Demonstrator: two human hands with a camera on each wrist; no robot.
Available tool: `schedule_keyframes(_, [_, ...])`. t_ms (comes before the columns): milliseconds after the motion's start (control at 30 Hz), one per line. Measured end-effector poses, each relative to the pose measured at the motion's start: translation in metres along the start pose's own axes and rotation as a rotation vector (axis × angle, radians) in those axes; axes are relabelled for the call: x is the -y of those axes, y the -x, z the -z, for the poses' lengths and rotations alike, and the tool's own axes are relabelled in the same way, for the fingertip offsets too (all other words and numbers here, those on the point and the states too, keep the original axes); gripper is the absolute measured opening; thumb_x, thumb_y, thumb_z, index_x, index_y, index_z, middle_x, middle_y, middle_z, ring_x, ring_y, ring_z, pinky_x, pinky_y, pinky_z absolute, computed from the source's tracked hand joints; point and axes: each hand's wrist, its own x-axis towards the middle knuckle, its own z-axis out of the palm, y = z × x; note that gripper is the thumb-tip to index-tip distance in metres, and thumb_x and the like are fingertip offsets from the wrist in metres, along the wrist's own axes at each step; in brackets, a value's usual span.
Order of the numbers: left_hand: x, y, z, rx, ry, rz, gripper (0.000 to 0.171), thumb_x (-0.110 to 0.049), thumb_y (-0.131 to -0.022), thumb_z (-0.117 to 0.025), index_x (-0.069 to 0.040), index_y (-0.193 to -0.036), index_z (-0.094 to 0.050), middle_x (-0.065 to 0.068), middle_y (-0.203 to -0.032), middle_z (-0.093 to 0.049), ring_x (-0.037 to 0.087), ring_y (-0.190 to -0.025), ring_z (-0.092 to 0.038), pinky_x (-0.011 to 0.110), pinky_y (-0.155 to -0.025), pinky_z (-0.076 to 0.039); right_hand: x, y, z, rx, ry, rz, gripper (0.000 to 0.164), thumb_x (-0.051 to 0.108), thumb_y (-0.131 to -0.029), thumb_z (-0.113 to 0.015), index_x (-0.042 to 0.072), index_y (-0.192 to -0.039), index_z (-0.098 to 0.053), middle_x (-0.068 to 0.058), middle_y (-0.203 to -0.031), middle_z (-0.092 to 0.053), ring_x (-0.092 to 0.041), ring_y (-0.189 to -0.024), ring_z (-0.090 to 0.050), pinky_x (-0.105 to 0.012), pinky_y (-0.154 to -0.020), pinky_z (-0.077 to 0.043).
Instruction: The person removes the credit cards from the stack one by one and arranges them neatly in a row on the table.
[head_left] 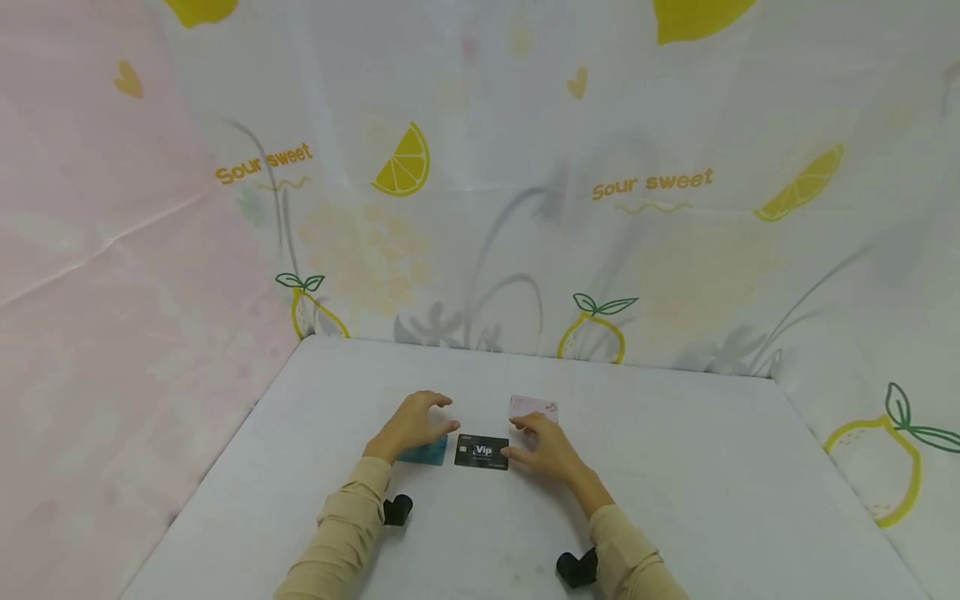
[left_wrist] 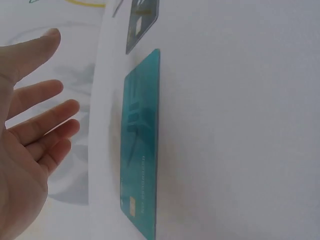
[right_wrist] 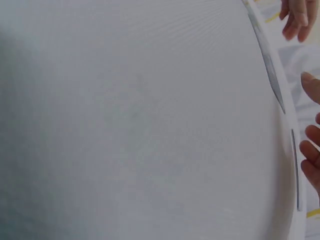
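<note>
**A Black Card (head_left: 482, 452) Is Seen Between Two Loose Hands**

The black card is laid flat on the white table (head_left: 480, 533). Its long side is stretched from 9 o'clock to 3 o'clock, with the 3 o'clock end tipped down a tiny bit. Its little chip is set at the 9 o'clock end, and "Vip" is printed on it right way up.

Three cards are counted, one of each color. The blue-green card (head_left: 425, 454) is placed at 9 o'clock from the black card, with a small gap left between. It is also stretched from 9 to 3, with its chip at the 9 o'clock end. The pink card (head_left: 534, 407) is found at 1 o'clock, turned nearly the same way, and its near edge is covered.

The left hand (head_left: 415, 423) is held above the blue-green card, thumb and fingers spread apart, with nothing gripped. The right hand (head_left: 546, 448) is held at 3 o'clock from the black card, fingers softly bent, with nothing gripped. Two tan sleeves (head_left: 341, 525) are seen.
</note>
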Motion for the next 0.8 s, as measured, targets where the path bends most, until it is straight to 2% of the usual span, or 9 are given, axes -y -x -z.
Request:
schedule_keyframes(167, [0.0, -0.007, 0.007, -0.034, -0.002, -0.035, 0.035, -0.018, -0.086, -0.067, 0.007, -0.111, -0.064, 0.02, -0.107, -0.065, 0.037, -0.105, -0.058, 0.048, -0.094, -0.043, -0.006, 0.0, 0.008, -0.069, 0.038, 0.04, 0.04, 0.02, -0.075, -0.078, -0.004, -0.103, -0.066, -0.013, -0.095, -0.066, -0.026, -0.085, -0.062, -0.039, -0.076, -0.051])
schedule_keyframes(367, [-0.002, -0.013, 0.007, -0.031, -0.004, -0.045, 0.038, -0.018, -0.084, -0.069, 0.007, -0.111, -0.063, 0.02, -0.108, -0.064, 0.036, -0.104, -0.058, 0.048, -0.093, -0.044, -0.008, 0.0, 0.02, -0.089, 0.027, 0.013, 0.041, 0.018, -0.071, -0.081, -0.008, -0.1, -0.066, -0.014, -0.09, -0.066, -0.028, -0.084, -0.063, -0.04, -0.076, -0.052])
schedule_keyframes(567, [-0.008, -0.022, -0.004, 0.006, 0.033, -0.045, 0.042, -0.021, -0.083, -0.07, 0.008, -0.113, -0.062, 0.02, -0.11, -0.064, 0.037, -0.105, -0.057, 0.048, -0.094, -0.043, -0.011, -0.001, 0.029, -0.081, 0.034, -0.054, 0.049, 0.021, -0.069, -0.083, -0.008, -0.104, -0.065, -0.012, -0.093, -0.065, -0.027, -0.088, -0.063, -0.041, -0.08, -0.051])
schedule_keyframes(800, [-0.019, -0.034, -0.021, 0.048, 0.025, -0.079, 0.043, -0.022, -0.083, -0.07, 0.007, -0.114, -0.062, 0.021, -0.11, -0.064, 0.035, -0.104, -0.058, 0.047, -0.092, -0.044, -0.015, -0.001, 0.035, -0.079, 0.037, -0.082, 0.052, 0.021, -0.068, -0.085, -0.008, -0.105, -0.065, -0.014, -0.095, -0.063, -0.03, -0.088, -0.062, -0.043, -0.08, -0.051])
